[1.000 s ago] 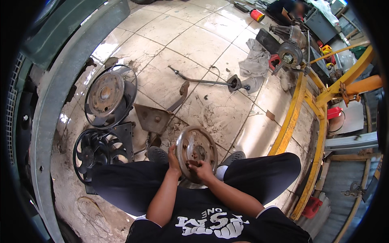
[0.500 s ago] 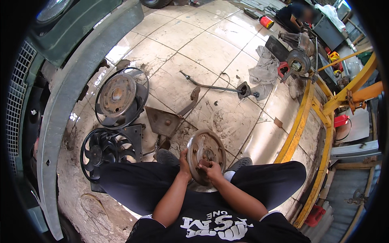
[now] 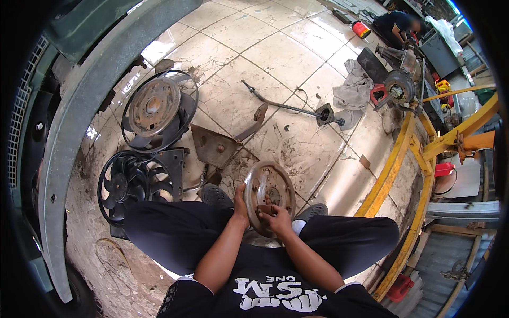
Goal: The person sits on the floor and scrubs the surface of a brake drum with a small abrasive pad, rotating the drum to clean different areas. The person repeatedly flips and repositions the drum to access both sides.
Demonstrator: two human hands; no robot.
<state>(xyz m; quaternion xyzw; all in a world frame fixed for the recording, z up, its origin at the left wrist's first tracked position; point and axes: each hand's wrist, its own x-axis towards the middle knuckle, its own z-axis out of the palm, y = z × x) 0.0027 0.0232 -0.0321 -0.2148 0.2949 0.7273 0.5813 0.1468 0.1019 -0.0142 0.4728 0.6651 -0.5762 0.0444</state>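
Note:
A rusty brake drum (image 3: 283, 185), round with a hole at its centre and smaller holes about it, stands tilted between my knees. My left hand (image 3: 241, 206) grips its left rim, fingers wrapped round the edge. Against the lower part of its face, my right hand (image 3: 277, 218) pinches a small brown piece of sandpaper (image 3: 268, 209), mostly covered by the fingers. Just beyond the drum lies a rusty pedal bracket (image 3: 214, 147) with a curved arm.
At left, another rusty drum (image 3: 154, 107) rests on a black fan (image 3: 188, 114), near a second fan (image 3: 119, 187). A long grey bumper (image 3: 69, 143) borders the left. Ahead lies a rod (image 3: 286, 107). A yellow frame (image 3: 389, 172) stands right; a person (image 3: 392, 26) crouches far right.
The view has shifted slightly. My right hand has moved a little up the drum's face with the sandpaper; my left hand keeps its hold on the rim.

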